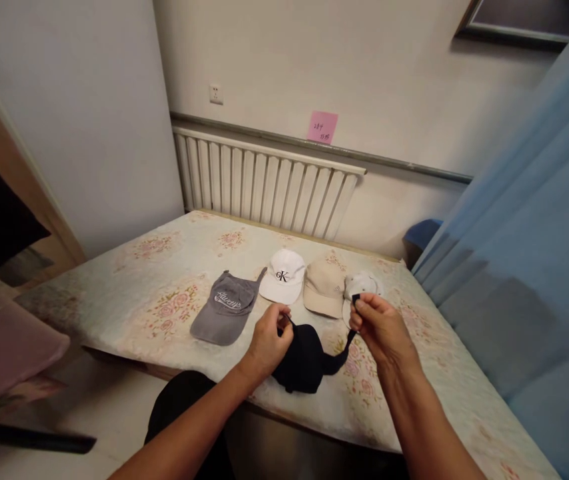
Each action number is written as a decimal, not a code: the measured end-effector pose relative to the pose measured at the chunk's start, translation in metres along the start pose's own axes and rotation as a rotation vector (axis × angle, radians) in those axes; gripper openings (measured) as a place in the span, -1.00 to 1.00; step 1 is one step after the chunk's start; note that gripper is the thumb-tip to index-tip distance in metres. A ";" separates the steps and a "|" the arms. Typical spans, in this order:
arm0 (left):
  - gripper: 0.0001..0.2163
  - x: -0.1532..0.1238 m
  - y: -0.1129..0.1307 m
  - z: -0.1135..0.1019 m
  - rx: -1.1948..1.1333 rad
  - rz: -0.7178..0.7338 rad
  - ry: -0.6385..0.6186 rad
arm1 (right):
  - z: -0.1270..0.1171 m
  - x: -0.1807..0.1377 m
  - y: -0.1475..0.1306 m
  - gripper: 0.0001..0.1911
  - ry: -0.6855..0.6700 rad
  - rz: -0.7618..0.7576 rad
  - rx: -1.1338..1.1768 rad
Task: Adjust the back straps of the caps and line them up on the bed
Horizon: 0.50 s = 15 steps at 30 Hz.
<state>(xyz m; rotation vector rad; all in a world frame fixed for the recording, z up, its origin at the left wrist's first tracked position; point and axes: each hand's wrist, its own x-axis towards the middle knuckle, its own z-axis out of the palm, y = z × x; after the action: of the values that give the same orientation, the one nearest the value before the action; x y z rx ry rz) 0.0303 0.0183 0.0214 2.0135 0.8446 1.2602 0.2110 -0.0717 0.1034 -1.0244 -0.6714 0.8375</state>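
A black cap (304,360) lies near the front edge of a bed with a floral cover (174,267). My left hand (270,340) is closed in a pinch on one end of the cap's back strap. My right hand (380,325) is closed on the other strap end, pulled up and to the right. Behind the black cap lie a grey cap (224,307), a white cap with a black logo (283,275), a beige cap (324,287) and a small white cap (363,283), which is partly hidden by my right hand.
A white radiator (264,180) runs along the back wall with a pink note (322,127) above it. A blue curtain (524,267) hangs on the right. Pinkish cushions (4,347) sit at the left. My dark-clothed knee (184,400) is below the bed's edge.
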 end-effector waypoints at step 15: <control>-0.66 -0.071 -0.025 0.026 -0.043 -0.103 -0.234 | 0.010 -0.058 0.120 -0.92 0.023 0.173 -0.370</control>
<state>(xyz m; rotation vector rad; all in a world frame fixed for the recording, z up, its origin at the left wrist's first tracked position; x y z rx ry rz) 0.0254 -0.0263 -0.0447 2.0085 0.7897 0.9555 0.1394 -0.0837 -0.0084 -1.4398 -0.7424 0.8676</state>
